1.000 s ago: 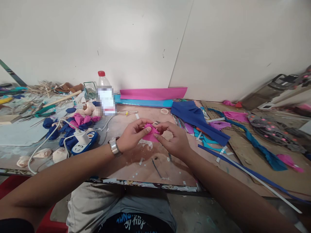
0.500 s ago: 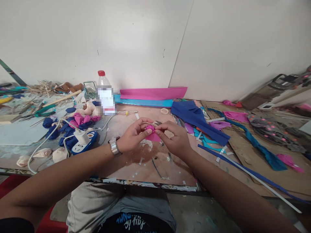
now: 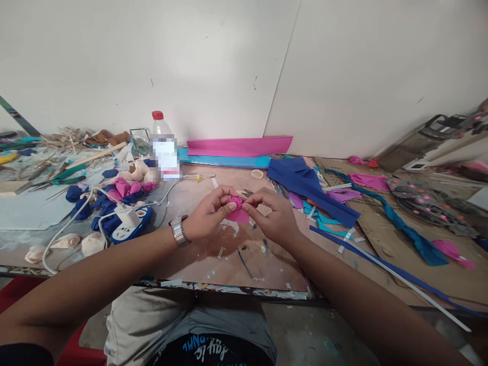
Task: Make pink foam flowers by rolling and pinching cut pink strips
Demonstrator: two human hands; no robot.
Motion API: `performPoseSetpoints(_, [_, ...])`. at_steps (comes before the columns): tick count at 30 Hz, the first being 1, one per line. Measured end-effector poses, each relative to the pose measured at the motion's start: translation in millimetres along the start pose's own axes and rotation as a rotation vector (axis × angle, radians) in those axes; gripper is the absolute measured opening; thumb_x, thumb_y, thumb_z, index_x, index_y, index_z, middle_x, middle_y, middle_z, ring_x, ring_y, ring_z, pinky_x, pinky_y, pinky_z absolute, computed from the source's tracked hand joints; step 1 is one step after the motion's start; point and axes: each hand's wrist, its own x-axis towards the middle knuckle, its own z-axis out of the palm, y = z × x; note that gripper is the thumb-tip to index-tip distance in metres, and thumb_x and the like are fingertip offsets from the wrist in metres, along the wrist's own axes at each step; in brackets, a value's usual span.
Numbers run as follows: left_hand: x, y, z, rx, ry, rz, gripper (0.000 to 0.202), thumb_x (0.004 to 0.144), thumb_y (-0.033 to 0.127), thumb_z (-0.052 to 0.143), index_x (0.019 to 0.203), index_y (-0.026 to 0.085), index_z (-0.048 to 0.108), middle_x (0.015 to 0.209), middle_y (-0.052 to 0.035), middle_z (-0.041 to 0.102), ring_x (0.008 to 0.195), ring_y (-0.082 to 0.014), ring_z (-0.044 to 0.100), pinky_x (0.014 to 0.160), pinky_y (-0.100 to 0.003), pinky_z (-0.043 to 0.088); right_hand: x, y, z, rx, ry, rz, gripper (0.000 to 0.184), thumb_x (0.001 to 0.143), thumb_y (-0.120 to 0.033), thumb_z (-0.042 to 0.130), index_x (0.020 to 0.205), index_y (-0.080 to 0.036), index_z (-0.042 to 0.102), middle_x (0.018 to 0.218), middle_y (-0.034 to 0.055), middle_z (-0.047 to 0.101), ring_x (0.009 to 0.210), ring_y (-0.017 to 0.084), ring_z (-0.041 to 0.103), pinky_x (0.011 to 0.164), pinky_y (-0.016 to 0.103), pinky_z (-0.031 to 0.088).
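The left hand (image 3: pixel 213 211) curls thumb and fingers snugly round a pink rosette (image 3: pixel 236 201); the right hand (image 3: pixel 269 213) pinches its edge, presumably to stop it unrolling. The rosette sits between both hands, over a paint-flecked tabletop (image 3: pixel 206 259). Farther back, a lit screen (image 3: pixel 166 158) stands before a red-capped bottle (image 3: pixel 159 125), apparently angled for viewing, near a scuffed white wall (image 3: pixel 221 66).

Pink piece (image 3: pixel 237 202), perhaps a rosette, part-hidden

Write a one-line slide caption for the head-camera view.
Left hand and right hand hold a pink piece with a rounded, crinkled top over a pale-flecked brown tabletop.
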Motion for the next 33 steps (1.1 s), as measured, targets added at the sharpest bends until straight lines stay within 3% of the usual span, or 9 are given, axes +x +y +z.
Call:
performPoseSetpoints(10, [0.9,-0.2,-5.6,0.142,-0.002,-0.016,0.032,0.095,0.044,0.066,0.113,0.018,0.065,0.108,-0.0066,0.068,0.093,-0.015,0.064,0.086,-0.028,0.051,0.6,5.2,2.2,0.0,-0.015,-0.064,0.023,0.091,-0.045,0.072,0.098,-0.023,0.07,0.095,0.0056,0.066,0.089,0.021,0.061,0.078,0.036,0.052])
performPoseSetpoints(14, [2.7,0.1,-5.1,0.127,-0.011,-0.034,0.035,0.093,0.046,0.068,0.113,0.017,0.068,0.108,-0.008,0.071,0.095,-0.0164,0.065,0.086,-0.029,0.051,-0.1,7.2,2.2,-0.006,-0.072,-0.099,0.029,0.093,-0.043,0.07,0.118,-0.027,0.069,0.108,0.0082,0.063,0.102,0.024,0.061,0.084,0.038,0.054])
performPoseSetpoints(17, [2.6,-0.4,-3.5,0.046,-0.001,-0.084,0.041,0.089,0.048,0.073,0.115,0.018,0.063,0.101,-0.0069,0.072,0.089,-0.0162,0.067,0.081,-0.029,0.051,0.1,7.2,1.8,-0.028,-0.121,-0.171,0.036,0.095,-0.04,0.068,0.128,-0.028,0.067,0.116,0.01,0.061,0.111,0.026,0.06,0.097,0.044,0.052])
performPoseSetpoints(20, [2.2,-1.7,-3.6,-0.006,0.001,-0.108,0.046,0.086,0.048,0.076,0.116,0.021,0.054,0.097,-0.0042,0.072,0.084,-0.0146,0.067,0.076,-0.027,0.05,0.7,6.1,1.6,-0.02,-0.143,-0.22,0.031,0.096,-0.039,0.065,0.126,-0.028,0.068,0.121,0.0108,0.062,0.117,0.027,0.059,0.101,0.047,0.051])
performPoseSetpoints(23, [3.2,-3.1,-5.9,0.027,0.033,-0.093,0.045,0.087,0.05,0.074,0.114,0.02,0.054,0.101,-0.0051,0.071,0.09,-0.0154,0.066,0.08,-0.028,0.049,1.1,5.6,1.1,0.014,-0.122,-0.156,0.027,0.096,-0.04,0.065,0.119,-0.026,0.069,0.12,0.0105,0.065,0.111,0.026,0.062,0.09,0.041,0.055])
performPoseSetpoints(26, [5.9,-4.3,-9.5,0.083,0.155,-0.051,0.042,0.085,0.052,0.075,0.102,0.018,0.057,0.092,-0.0015,0.065,0.084,-0.0126,0.06,0.076,-0.026,0.047,1.1,7.3,-0.3,0.025,-0.043,-0.08,0.027,0.095,-0.04,0.068,0.116,-0.025,0.068,0.109,0.008,0.07,0.095,0.022,0.065,0.08,0.036,0.055])
performPoseSetpoints(29, [8.3,-4.3,-12.5,0.108,0.242,-0.046,0.042,0.082,0.052,0.078,0.09,0.017,0.057,0.081,0.002,0.057,0.074,-0.0101,0.053,0.069,-0.024,0.043,0.8,9.9,-2.0,0.018,0.028,-0.042,0.027,0.093,-0.039,0.071,0.116,-0.024,0.069,0.104,0.006,0.072,0.086,0.019,0.064,0.079,0.034,0.055])
performPoseSetpoints(33, [9.2,-3.3,-13.8,0.14,0.267,-0.045,0.041,0.08,0.052,0.08,0.086,0.015,0.063,0.079,0.001,0.058,0.073,-0.0101,0.052,0.069,-0.025,0.042,0.4,12.5,-2.4,0.01,0.08,-0.042,0.029,0.093,-0.036,0.072,0.119,-0.025,0.069,0.108,0.0054,0.073,0.087,0.019,0.065,0.079,0.034,0.055])
